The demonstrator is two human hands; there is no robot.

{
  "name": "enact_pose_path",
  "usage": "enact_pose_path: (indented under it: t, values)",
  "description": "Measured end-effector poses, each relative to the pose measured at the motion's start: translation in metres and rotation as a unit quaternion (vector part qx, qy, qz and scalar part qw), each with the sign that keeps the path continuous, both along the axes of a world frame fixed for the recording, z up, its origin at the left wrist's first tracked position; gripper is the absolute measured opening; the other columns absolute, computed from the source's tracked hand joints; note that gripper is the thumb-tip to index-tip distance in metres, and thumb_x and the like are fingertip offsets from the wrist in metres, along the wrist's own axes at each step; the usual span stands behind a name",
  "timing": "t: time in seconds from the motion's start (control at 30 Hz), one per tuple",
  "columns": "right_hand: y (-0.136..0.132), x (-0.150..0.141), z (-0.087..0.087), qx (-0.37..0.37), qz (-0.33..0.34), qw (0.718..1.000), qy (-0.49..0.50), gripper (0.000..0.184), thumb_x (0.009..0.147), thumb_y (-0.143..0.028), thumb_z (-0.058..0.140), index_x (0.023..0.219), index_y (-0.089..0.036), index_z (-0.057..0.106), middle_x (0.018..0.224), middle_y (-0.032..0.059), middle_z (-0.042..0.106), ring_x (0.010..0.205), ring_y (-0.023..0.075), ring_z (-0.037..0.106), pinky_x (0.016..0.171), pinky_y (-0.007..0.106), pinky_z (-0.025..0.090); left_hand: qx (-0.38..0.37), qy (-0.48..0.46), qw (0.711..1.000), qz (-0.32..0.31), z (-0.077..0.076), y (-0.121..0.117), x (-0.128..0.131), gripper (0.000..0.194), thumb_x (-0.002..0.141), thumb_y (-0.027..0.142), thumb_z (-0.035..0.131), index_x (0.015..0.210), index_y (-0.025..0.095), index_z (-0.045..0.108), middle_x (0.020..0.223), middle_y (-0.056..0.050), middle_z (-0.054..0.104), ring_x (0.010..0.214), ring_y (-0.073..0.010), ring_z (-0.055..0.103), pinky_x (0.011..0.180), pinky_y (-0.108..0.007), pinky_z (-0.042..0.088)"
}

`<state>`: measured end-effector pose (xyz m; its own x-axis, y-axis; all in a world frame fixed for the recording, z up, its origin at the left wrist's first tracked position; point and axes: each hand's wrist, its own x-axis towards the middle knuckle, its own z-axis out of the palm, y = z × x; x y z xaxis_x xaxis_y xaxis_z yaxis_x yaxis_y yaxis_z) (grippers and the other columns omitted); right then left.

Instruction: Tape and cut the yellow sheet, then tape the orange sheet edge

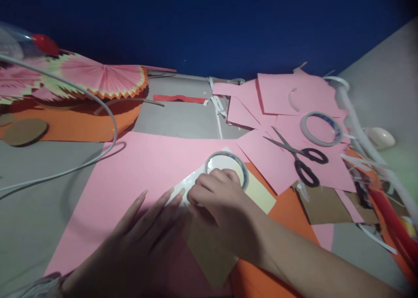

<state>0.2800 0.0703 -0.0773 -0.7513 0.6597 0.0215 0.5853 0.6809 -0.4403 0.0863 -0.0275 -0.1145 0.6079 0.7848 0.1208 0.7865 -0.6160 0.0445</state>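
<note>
My left hand lies flat with its fingers stretched out on a large pink paper sheet, fingertips at the edge of a pale yellow card. My right hand is curled closed, its fingers pressed on the card and on a roll of clear tape that sits just beyond the knuckles. What the fingertips pinch is hidden. A brown card piece lies under my right wrist.
Black-handled scissors and a second tape roll rest on loose pink sheets at the right. Folded paper fans on orange paper sit at the back left. A white cable loops across the left. Orange paper lies underneath.
</note>
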Motion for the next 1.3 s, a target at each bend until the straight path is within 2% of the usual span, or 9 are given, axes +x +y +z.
enact_pose_path:
  t: [0.27, 0.43, 0.63, 0.73, 0.83, 1.0, 1.1, 1.3]
  values:
    - [0.002, 0.003, -0.004, 0.038, -0.014, 0.999, -0.015, 0.013, 0.082, -0.025, 0.054, 0.073, -0.016, 0.052, 0.077, -0.0005, 0.051, 0.075, 0.0143, 0.039, 0.071, 0.031, 0.021, -0.029, 0.008, 0.999, 0.034, 0.013, 0.002, 0.004, 0.045, 0.087, 0.029, 0.043, 0.131, 0.021, 0.045, 0.141, -0.008, 0.034, 0.133, -0.0261, 0.025, 0.111, -0.048, 0.009]
    - [0.006, 0.008, -0.007, 0.072, -0.038, 0.996, -0.021, 0.026, 0.081, -0.041, 0.056, 0.076, -0.016, 0.052, 0.076, 0.0004, 0.054, 0.076, 0.0158, 0.041, 0.074, 0.034, 0.021, -0.012, 0.035, 0.999, 0.024, 0.008, 0.003, 0.005, 0.042, 0.087, 0.03, 0.042, 0.127, 0.02, 0.05, 0.141, -0.009, 0.034, 0.134, -0.0284, 0.021, 0.109, -0.052, 0.011]
    - [0.011, 0.009, -0.007, 0.041, -0.044, 0.998, -0.017, 0.023, 0.082, -0.038, 0.057, 0.073, -0.017, 0.053, 0.075, -0.001, 0.053, 0.075, 0.0147, 0.04, 0.073, 0.032, 0.02, 0.049, 0.031, 0.998, 0.01, -0.003, 0.003, 0.003, 0.043, 0.084, 0.032, 0.045, 0.124, 0.018, 0.05, 0.142, -0.014, 0.032, 0.133, -0.032, 0.023, 0.107, -0.054, 0.013]
    - [0.012, 0.009, -0.006, 0.029, -0.046, 0.998, -0.015, 0.024, 0.083, -0.037, 0.057, 0.071, -0.016, 0.052, 0.073, -0.0016, 0.052, 0.074, 0.0144, 0.04, 0.072, 0.032, 0.02, 0.04, 0.038, 0.998, -0.002, -0.003, 0.003, 0.001, 0.047, 0.082, 0.034, 0.045, 0.126, 0.017, 0.048, 0.142, -0.016, 0.03, 0.133, -0.033, 0.021, 0.106, -0.054, 0.014]
    - [0.012, 0.009, -0.007, 0.031, -0.053, 0.998, -0.014, 0.024, 0.082, -0.036, 0.06, 0.07, -0.016, 0.052, 0.073, -0.0022, 0.052, 0.074, 0.0138, 0.041, 0.072, 0.031, 0.019, 0.039, 0.031, 0.999, -0.005, -0.002, 0.004, 0.0, 0.045, 0.082, 0.031, 0.048, 0.124, 0.018, 0.05, 0.14, -0.015, 0.034, 0.133, -0.0317, 0.023, 0.106, -0.053, 0.014]
    - [0.014, 0.008, -0.004, 0.029, -0.05, 0.998, -0.017, 0.025, 0.082, -0.035, 0.061, 0.07, -0.015, 0.052, 0.072, -0.0027, 0.051, 0.072, 0.0132, 0.04, 0.072, 0.03, 0.019, 0.02, 0.017, 1.0, -0.004, 0.0, 0.006, -0.001, 0.039, 0.084, 0.033, 0.047, 0.12, 0.022, 0.054, 0.136, -0.01, 0.042, 0.132, -0.0294, 0.024, 0.107, -0.051, 0.012]
    - [0.016, 0.007, 0.0, 0.014, -0.045, 0.999, -0.022, 0.025, 0.083, -0.035, 0.059, 0.071, -0.015, 0.053, 0.073, -0.0027, 0.052, 0.072, 0.0134, 0.04, 0.072, 0.03, 0.019, 0.001, 0.036, 0.999, -0.024, 0.004, 0.007, -0.002, 0.039, 0.085, 0.036, 0.045, 0.121, 0.025, 0.054, 0.135, -0.006, 0.044, 0.132, -0.0277, 0.024, 0.108, -0.05, 0.008]
    - [0.018, 0.008, 0.003, -0.019, -0.04, 0.998, -0.032, 0.025, 0.085, -0.038, 0.057, 0.072, -0.016, 0.053, 0.075, -0.0029, 0.052, 0.075, 0.0141, 0.04, 0.072, 0.03, 0.019, -0.029, 0.043, 0.998, -0.029, 0.004, 0.007, -0.004, 0.045, 0.083, 0.044, 0.046, 0.123, 0.025, 0.053, 0.136, -0.005, 0.043, 0.132, -0.0293, 0.021, 0.108, -0.051, 0.005]
